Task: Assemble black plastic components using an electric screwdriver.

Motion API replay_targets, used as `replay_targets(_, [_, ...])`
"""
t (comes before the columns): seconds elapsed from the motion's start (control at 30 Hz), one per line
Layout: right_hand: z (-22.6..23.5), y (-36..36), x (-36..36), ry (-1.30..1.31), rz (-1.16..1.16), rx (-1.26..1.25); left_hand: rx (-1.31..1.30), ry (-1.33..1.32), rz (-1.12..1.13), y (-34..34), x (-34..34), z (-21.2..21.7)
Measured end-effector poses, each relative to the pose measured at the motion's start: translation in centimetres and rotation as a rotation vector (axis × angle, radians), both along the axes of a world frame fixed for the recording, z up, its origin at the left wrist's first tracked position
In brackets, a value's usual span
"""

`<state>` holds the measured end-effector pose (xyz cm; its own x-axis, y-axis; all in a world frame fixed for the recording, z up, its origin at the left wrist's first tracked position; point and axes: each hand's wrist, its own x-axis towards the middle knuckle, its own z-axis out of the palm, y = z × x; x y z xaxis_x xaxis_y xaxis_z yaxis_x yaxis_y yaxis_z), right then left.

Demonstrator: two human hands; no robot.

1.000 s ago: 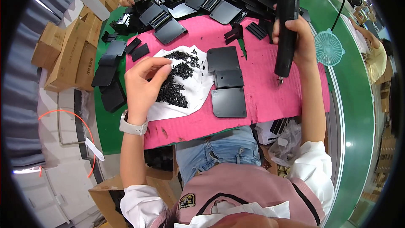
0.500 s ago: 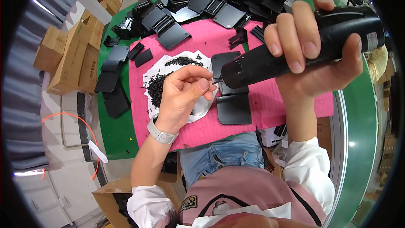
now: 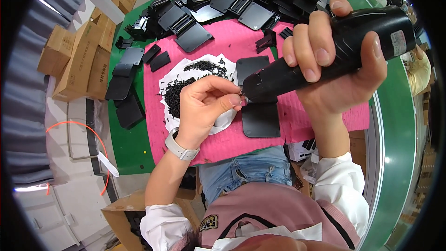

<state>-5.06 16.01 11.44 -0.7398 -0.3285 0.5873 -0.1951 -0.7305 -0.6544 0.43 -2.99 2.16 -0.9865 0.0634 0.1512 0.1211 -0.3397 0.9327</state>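
My right hand (image 3: 325,72) grips a thick black electric screwdriver (image 3: 274,80), tilted with its nose down to the left. At that nose the thumb and fingertips of my left hand (image 3: 206,104) are pinched together on a small dark screw, mostly hidden by the fingers. Beneath the nose lies a black hinged bracket with two flat plates (image 3: 260,121); its middle is covered by the tool and my fingers. Left of it, a heap of small black screws (image 3: 173,98) spreads over a white sheet (image 3: 228,66), partly behind my left hand.
A pink foam mat (image 3: 213,148) covers part of the green table (image 3: 124,146). Many black brackets (image 3: 193,37) are piled along the far side, more plates (image 3: 130,111) at the left. Two small black blocks (image 3: 160,61) lie on the mat. Cardboard boxes (image 3: 79,60) stand beyond the left edge.
The screwdriver and my right hand have shifted slightly left. My left fingertips have moved slightly right and now meet the screwdriver's nose; the bit that showed before is hidden.
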Motion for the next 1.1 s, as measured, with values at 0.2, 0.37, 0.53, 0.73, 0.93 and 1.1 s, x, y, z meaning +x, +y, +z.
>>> replay_targets(0.2, [-1.1,-0.1,-1.6,-0.016,0.014,-0.050,0.195,-0.071,-0.110,0.3,-0.1,0.2])
replay_targets(0.37, [-0.8,1.6,-3.6,0.036,0.199,-0.012,-0.223,-0.103,0.142,0.2,-0.2,0.5])
replay_targets(0.53, [-1.5,3.0,-4.2,0.150,0.067,0.219,-0.450,-0.053,0.155,0.7,-0.2,-0.3])
replay_targets(0.73, [-1.9,2.5,-3.8,0.126,-0.054,0.309,-0.615,0.060,0.050,1.7,-0.2,-0.8])
replay_targets(0.93, [-1.8,2.1,-3.3,0.122,0.006,0.424,-0.662,0.074,0.078,2.0,-0.2,-0.8])
replay_targets(1.1, [-1.7,1.2,-2.9,0.189,-0.069,0.436,-0.678,0.075,0.077,2.4,-0.1,-0.3])
